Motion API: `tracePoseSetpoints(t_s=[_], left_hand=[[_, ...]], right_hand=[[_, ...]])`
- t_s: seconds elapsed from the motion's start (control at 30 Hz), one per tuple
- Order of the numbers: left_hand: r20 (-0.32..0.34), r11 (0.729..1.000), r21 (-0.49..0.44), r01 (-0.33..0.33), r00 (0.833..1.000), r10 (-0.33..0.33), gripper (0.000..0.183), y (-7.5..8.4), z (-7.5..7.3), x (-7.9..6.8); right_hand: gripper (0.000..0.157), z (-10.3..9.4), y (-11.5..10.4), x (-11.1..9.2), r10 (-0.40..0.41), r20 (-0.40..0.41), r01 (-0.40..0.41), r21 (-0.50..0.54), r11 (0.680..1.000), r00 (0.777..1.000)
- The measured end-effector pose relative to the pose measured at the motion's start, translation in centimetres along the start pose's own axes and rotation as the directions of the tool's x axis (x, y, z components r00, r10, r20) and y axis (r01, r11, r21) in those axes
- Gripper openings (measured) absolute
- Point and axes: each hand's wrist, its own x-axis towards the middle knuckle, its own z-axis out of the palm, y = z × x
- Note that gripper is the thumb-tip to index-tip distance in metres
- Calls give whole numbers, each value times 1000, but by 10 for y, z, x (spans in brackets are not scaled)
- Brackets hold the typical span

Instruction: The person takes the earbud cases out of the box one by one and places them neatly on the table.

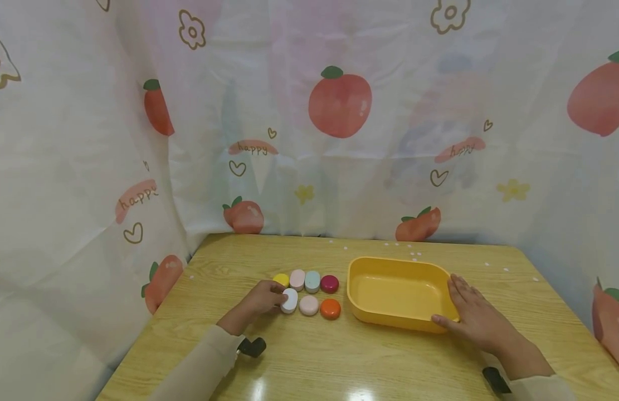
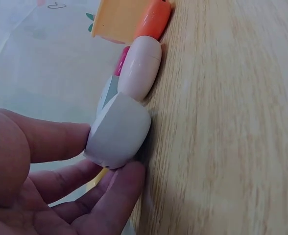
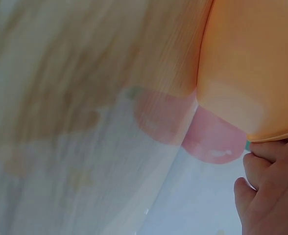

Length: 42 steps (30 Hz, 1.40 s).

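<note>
My left hand (image 1: 263, 298) pinches a small white oval piece (image 1: 289, 301) between thumb and fingers at the near left corner of a group of coloured pieces. In the left wrist view this white piece (image 2: 118, 131) is tilted, close against the tabletop. Right of it lie a pale pink round piece (image 1: 309, 305) and an orange one (image 1: 331, 308). Behind are a yellow piece (image 1: 281, 280), partly hidden by the fingers, a pink oval (image 1: 297, 280), a pale blue one (image 1: 312, 282) and a dark red one (image 1: 330, 284). My right hand (image 1: 477, 314) rests at the right end of a yellow tub (image 1: 389, 322), fingers extended.
The wooden table (image 1: 289, 367) carries the tub just right of the pieces. Small white specks (image 1: 414, 254) dot its far side. A printed curtain (image 1: 289, 184) hangs behind the table and along both sides.
</note>
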Motion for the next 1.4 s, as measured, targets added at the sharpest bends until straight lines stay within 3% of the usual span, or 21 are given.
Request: tracePoseSetpoints(t_s=[0.53, 0.77, 1.4], left_hand=[[-28, 993, 120, 13, 1000, -10, 31, -2, 2, 1], [-32, 980, 194, -47, 998, 54, 32, -4, 3, -1], [-34, 987, 152, -44, 998, 50, 31, -3, 4, -2]], right_hand=[[95, 0, 1, 1, 0, 12, 0, -2, 1000, 1000], [94, 1, 2, 1, -4, 12, 4, -4, 1000, 1000], [97, -3, 2, 2, 7, 25, -7, 10, 1000, 1000]])
